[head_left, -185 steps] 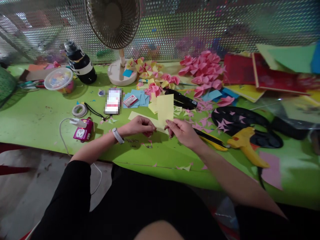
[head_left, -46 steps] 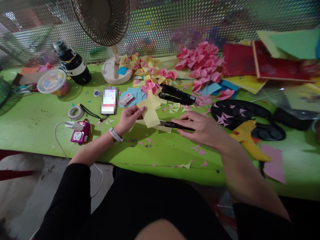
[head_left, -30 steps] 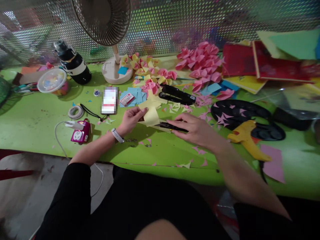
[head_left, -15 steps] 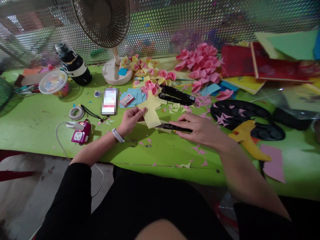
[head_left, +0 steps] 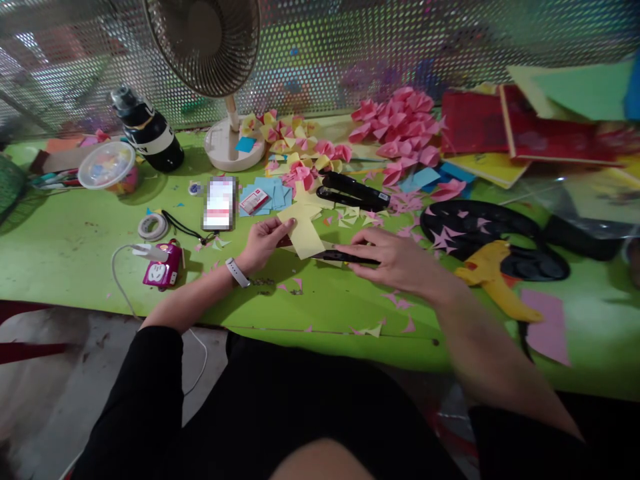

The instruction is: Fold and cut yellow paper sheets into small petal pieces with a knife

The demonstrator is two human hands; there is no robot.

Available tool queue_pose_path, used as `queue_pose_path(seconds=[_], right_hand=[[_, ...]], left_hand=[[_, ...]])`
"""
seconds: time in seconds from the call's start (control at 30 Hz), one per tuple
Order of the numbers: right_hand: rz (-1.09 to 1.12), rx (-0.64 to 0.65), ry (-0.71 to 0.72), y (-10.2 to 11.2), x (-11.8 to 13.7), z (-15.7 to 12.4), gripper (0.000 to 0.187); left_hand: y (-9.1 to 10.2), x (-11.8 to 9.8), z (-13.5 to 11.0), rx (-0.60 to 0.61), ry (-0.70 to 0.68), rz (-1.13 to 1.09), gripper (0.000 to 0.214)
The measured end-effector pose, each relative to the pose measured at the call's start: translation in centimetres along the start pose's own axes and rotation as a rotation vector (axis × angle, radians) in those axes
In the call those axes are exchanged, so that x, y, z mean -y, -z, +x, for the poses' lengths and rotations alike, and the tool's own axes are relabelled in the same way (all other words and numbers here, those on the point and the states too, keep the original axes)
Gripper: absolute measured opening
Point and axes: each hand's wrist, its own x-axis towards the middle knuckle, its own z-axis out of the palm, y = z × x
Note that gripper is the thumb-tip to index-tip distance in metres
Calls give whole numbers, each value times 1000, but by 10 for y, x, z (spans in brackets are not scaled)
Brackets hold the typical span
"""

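My left hand (head_left: 263,241) pinches a pale yellow paper strip (head_left: 303,230) just above the green table (head_left: 70,247). My right hand (head_left: 395,257) is closed round the handles of black scissors (head_left: 334,255), whose blades point left and meet the strip's lower edge. Another yellow sheet lies flat under the strip. A white band sits on my left wrist.
Pink folded paper shapes (head_left: 400,130) and yellow-pink ones (head_left: 295,143) lie at the back. A black stapler (head_left: 353,190), blue squares (head_left: 273,193), a phone (head_left: 219,202), a fan (head_left: 220,60), a bottle (head_left: 147,130), a tape roll (head_left: 153,227) and a yellow glue gun (head_left: 493,280) surround the hands.
Over six seconds my right hand left the yellow paper and took up the black scissors. In the last second the blades slid left to the strip held by my left hand.
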Motion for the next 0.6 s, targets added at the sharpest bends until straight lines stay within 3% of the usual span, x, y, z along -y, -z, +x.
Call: queue_pose_path(seconds=[0.13, 0.33, 0.5, 0.6], right_hand=[[6, 10, 17, 1, 6, 3, 39], [45, 173, -14, 8, 5, -1, 36], [-105, 24, -218, 11, -24, -10, 39], [-230, 24, -310, 8, -42, -13, 39]], left_hand=[[-1, 2, 0, 1, 34, -1, 45], [5, -2, 4, -70, 15, -32, 38], [7, -4, 6, -71, 44, 1, 44], [6, 0, 5, -77, 46, 11, 45]])
